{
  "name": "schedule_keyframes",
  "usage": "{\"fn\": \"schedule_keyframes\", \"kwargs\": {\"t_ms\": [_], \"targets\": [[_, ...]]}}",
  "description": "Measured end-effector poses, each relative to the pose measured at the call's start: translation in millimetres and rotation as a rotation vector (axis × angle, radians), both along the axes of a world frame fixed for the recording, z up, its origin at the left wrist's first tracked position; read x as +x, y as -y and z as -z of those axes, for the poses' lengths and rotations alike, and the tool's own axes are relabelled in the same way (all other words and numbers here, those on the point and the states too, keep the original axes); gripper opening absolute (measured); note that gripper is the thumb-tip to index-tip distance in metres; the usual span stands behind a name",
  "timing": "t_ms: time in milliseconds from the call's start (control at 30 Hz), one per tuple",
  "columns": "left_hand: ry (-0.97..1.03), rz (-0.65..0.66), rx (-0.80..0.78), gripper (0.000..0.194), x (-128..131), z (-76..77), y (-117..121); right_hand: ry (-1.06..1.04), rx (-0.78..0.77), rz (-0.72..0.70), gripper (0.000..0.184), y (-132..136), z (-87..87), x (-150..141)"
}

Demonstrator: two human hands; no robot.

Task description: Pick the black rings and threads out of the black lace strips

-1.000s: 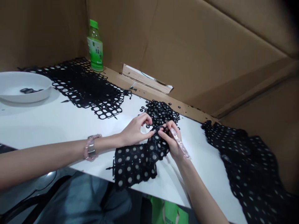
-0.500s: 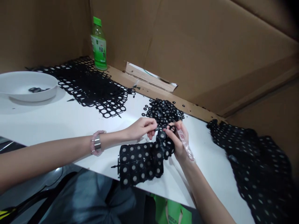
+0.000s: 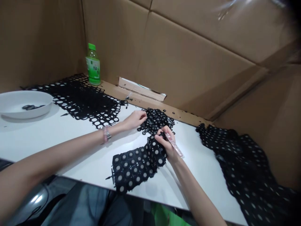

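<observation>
1. Black perforated sheet is pinched at its upper end by the right hand, whose fingers close on the narrow part where it rises from the tabletop. A translucent pink strip runs out past that hand, and it seems to be held in the same grip.
2. The left hand lies well apart from the right, loosely curled and seemingly holding nothing, just beside a heaped black pile of ringed pieces. A beaded pink bracelet with a metal piece circles that wrist.
3. The sheet lies flat on the white tabletop, between the hands and the near edge. It looks light and soft, apt to flop and snag, so it would likely handle best when gripped by the solid webbing between holes, not by a loose spur.
4. Two more black perforated pieces lie out to the sides: a loose mesh on the left and a draped length on the right.
5. Farther off are one white bowl with small black scraps inside and one green-capped bottle against the cardboard wall.
6. That makes two hands, one strip, and four black masses; the discs are too many to count.
</observation>
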State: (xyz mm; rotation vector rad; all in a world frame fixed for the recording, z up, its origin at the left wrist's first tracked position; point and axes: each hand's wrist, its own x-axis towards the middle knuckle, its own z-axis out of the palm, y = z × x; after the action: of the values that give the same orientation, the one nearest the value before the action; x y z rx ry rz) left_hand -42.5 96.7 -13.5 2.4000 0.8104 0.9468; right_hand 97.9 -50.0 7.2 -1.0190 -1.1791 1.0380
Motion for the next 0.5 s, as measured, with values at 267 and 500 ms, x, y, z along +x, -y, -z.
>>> {"fn": "schedule_keyframes", "kwargs": {"t_ms": [267, 500], "targets": [[-0.009, -0.052, 0.087, 0.019, 12.8, -3.5, 4.8, -0.031, 0.064, 0.019, 0.038, 1.9, -2.5, -0.5], [0.127, 0.398, -0.294, 0.031, -9.3, -8.6, 67.8, 0.079, 0.134, 0.079, 0.039, -2.2, 3.8, 3.5]]}}
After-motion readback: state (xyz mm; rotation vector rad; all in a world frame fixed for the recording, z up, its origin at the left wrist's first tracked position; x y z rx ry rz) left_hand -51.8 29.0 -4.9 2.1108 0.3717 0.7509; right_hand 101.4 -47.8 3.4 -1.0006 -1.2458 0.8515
